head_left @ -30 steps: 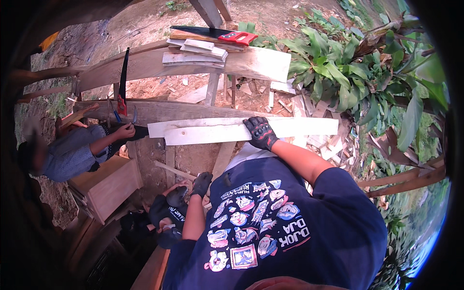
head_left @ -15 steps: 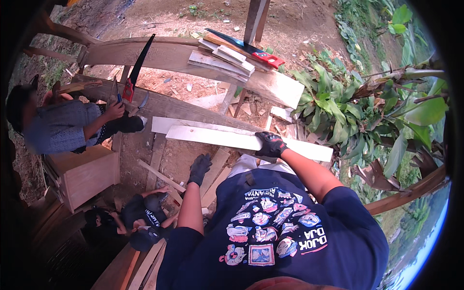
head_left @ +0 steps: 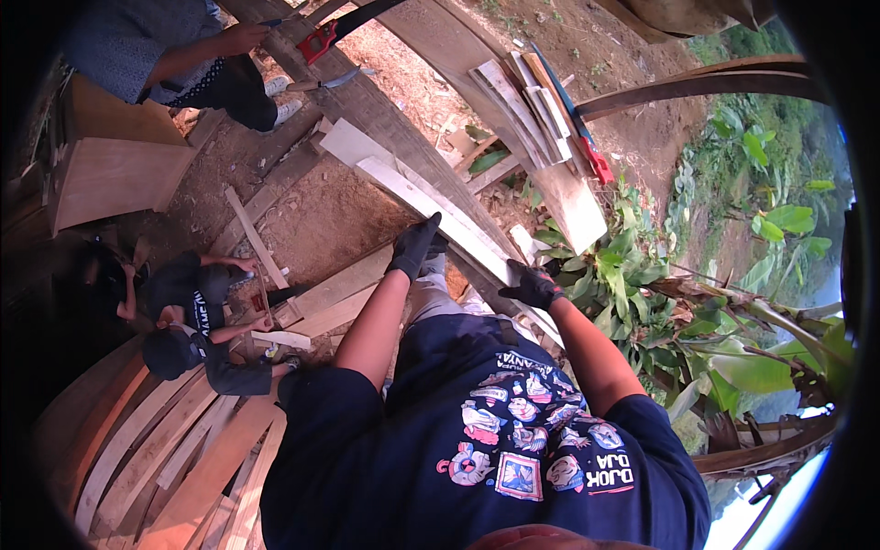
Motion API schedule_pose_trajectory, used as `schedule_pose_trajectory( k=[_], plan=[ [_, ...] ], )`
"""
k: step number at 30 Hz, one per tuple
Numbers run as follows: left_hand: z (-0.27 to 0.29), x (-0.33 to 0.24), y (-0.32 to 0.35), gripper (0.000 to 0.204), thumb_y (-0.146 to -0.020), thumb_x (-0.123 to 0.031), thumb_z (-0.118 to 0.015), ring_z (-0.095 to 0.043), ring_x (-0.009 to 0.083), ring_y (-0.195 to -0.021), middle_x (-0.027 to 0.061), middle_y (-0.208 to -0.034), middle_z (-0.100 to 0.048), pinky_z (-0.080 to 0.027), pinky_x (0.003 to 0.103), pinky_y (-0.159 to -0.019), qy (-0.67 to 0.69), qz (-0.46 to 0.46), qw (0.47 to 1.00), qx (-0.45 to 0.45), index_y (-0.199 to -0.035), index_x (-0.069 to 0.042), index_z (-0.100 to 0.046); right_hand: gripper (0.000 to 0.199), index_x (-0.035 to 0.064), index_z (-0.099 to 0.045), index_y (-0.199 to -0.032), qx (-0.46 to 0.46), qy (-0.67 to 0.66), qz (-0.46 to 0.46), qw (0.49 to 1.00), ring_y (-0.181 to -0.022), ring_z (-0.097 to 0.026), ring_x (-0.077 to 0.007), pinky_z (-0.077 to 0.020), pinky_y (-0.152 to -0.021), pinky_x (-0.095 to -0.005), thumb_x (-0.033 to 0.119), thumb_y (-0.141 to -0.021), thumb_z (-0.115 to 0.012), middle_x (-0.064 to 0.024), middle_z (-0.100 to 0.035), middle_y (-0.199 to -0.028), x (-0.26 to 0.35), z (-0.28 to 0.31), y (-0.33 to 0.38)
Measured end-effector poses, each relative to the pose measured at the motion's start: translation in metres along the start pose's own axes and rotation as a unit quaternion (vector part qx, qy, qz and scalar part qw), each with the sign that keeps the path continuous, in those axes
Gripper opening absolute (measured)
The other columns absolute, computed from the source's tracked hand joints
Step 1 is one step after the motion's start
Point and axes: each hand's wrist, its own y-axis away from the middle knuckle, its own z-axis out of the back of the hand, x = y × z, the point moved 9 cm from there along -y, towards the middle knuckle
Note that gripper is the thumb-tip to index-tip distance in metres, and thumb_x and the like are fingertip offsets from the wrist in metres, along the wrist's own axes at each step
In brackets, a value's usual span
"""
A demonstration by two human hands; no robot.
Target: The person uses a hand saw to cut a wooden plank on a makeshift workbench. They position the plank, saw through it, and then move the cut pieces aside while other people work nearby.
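A pale wooden board [head_left: 440, 217] slants from upper left to lower right in front of me, lying over a second light board [head_left: 353, 145]. My left hand [head_left: 417, 246], in a black glove, is at the near edge of the upper board about midway along, closed on that edge; part of its fingers is hidden. My right hand [head_left: 532, 286], gloved in black with red marks, grips the same board near its right end, fingers wrapped over it. Both boards lie along a thick wooden beam [head_left: 403, 119].
Beyond, another beam carries stacked wood offcuts [head_left: 524, 105] and a red-handled saw [head_left: 598, 163]. A person [head_left: 174, 55] stands at upper left beside another saw [head_left: 319, 42] and a knife [head_left: 341, 79]. Two people crouch lower left near long planks [head_left: 174, 440]. Leafy plants [head_left: 619, 266] grow at right.
My left hand has come up from beside the boards onto the upper board's edge. My right hand keeps its hold. The view has turned, so the boards now slant more steeply.
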Motion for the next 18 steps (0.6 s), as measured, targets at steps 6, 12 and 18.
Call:
schedule_pose_trajectory(
  k=[6, 12, 18],
  plan=[
    [-0.002, 0.004, -0.012, 0.063, -0.093, -0.060, -0.073, -0.079, 0.0188, -0.080, 0.0129, -0.104, -0.079, -0.063, 0.030, -0.069, -0.011, 0.007, 1.000, 0.002, -0.118, -0.002, -0.075, 0.108, 0.0099, -0.039, -0.163, -0.022, 0.059, 0.015, 0.998, -0.126, -0.066, -0.0417, -0.0531, -0.103, -0.0483, 0.071, -0.081, -0.075, -0.0273, -0.067, -0.137, 0.004, -0.001, -0.008],
    [0.002, 0.021, -0.031, 0.057, -0.093, -0.051, -0.078, -0.079, 0.0241, -0.082, 0.0126, -0.111, -0.077, -0.062, 0.037, -0.065, 0.038, 0.058, 0.998, 0.007, -0.123, -0.004, -0.069, 0.115, 0.0071, -0.039, -0.163, -0.038, 0.065, -0.009, 0.997, -0.127, -0.063, -0.0443, -0.0513, -0.105, -0.0474, 0.075, -0.077, -0.075, -0.0279, -0.066, -0.138, 0.001, -0.011, -0.010],
    [0.003, 0.022, -0.031, 0.059, -0.092, -0.050, -0.079, -0.079, 0.0236, -0.085, 0.0151, -0.110, -0.078, -0.067, 0.035, -0.073, 0.067, 0.045, 0.996, -0.026, -0.118, 0.002, -0.075, 0.111, 0.0134, -0.040, -0.164, -0.066, 0.049, -0.036, 0.996, -0.132, -0.061, -0.0439, -0.0485, -0.110, -0.0486, 0.072, -0.077, -0.077, -0.0272, -0.062, -0.145, 0.014, -0.001, 0.007]
  ],
)
